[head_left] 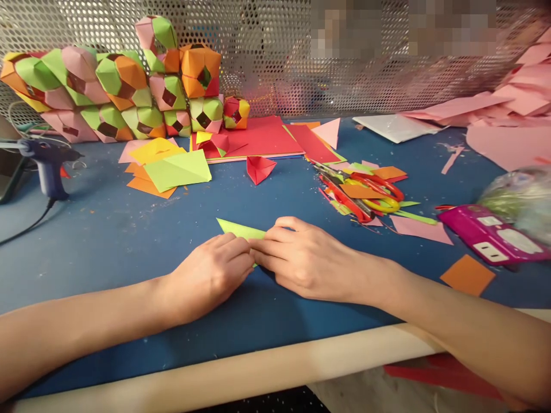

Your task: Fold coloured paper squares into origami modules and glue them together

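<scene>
Your left hand and right hand both pinch the green paper near the bench's front edge; it looks partly folded. A red piece is folded, the loose sheets less so, and many balls stand assembled. Scissors lie among scraps, the glue gun sits left, and a mesh screen rises behind.

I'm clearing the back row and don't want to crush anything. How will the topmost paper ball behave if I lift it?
The topmost paper ball is probably light, being folded paper around a gap. Squeezed, its thin faces would likely dent. Nudged, it may tip off the ball beneath it, unless glued, which I cannot tell.
</scene>
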`<state>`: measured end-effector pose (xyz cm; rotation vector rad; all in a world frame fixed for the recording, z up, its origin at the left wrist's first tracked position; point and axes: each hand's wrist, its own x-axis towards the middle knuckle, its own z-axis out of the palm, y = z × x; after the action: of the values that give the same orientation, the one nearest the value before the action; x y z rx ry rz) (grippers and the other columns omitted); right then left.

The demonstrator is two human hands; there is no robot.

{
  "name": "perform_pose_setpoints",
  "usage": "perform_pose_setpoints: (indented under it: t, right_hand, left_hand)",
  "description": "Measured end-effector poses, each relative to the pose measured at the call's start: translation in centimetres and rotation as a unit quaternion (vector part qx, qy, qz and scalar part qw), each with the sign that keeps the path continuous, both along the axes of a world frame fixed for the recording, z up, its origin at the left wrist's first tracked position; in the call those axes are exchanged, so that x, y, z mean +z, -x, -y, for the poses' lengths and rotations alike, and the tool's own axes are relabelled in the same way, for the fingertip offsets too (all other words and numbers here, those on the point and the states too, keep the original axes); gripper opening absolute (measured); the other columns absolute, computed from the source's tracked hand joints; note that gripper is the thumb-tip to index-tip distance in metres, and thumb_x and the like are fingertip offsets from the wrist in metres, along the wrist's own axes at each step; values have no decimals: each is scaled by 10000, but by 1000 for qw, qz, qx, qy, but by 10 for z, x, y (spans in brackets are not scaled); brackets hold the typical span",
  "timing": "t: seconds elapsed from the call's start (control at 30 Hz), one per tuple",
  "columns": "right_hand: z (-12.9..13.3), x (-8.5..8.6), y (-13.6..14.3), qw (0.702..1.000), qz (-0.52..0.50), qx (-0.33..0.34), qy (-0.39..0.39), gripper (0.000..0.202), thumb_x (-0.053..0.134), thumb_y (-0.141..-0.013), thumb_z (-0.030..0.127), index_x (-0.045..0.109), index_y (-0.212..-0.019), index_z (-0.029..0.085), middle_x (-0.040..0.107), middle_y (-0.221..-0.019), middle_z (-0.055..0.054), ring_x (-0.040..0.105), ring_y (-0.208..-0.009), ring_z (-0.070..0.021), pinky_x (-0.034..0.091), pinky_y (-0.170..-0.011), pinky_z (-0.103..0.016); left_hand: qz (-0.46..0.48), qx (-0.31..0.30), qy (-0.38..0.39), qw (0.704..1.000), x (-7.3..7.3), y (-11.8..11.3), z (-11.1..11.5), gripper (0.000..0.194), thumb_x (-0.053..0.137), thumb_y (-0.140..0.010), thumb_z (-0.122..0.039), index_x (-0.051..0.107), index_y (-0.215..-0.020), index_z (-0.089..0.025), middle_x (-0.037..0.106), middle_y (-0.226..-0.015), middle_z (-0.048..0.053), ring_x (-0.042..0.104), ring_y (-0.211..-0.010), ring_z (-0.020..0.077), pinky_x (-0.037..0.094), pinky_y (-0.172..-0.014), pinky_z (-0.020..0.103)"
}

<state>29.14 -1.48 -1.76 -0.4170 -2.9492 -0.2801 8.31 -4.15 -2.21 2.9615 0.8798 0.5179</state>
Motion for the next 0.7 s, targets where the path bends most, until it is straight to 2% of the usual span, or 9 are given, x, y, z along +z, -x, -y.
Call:
perform_pose_setpoints:
  t: [0.13,0.3,0.4,0.53,0.7]
  right_hand:
    - [-1,2,-1,1000,-6,-2,27,250,394,-883,129,629,-969,130,649,-1014,-98,539,-862,-185,352,-801,-368]
    - [-3,3,-2,996,-57,-29,70,237,410,-838,99,641,-809,139,664,-868,-80,531,-742,-164,363,-747,-340]
    - [-4,-1,-1,990,-91,-64,82,238,407,-812,75,637,-849,121,653,-896,-98,535,-755,-175,375,-724,-334]
    - [-7,-9,2,987,-109,-80,82,273,407,-788,45,614,-962,84,634,-986,-130,545,-837,-202,384,-732,-338]
    - [-7,-9,4,989,-94,-88,72,229,403,-819,66,614,-907,94,635,-951,-122,512,-807,-197,370,-726,-327]
  left_hand:
    - [-23,25,-37,999,-7,-2,-1,282,369,-905,-117,584,-722,-129,555,-724,51,482,-659,143,440,-627,278]
    - [-26,55,-33,998,-7,-4,-6,296,367,-924,-187,565,-712,-126,556,-759,68,508,-703,156,473,-668,297]
    - [-53,59,-33,996,-6,-5,-4,241,385,-910,-155,575,-767,-116,577,-872,104,529,-770,176,489,-713,330]
    - [-104,60,-47,992,-2,-7,-1,226,362,-903,-106,570,-814,-105,595,-960,149,552,-885,221,499,-745,368]
    - [-149,60,-43,986,2,-7,1,234,333,-906,-92,561,-856,-96,594,-1009,174,546,-913,237,495,-742,378]
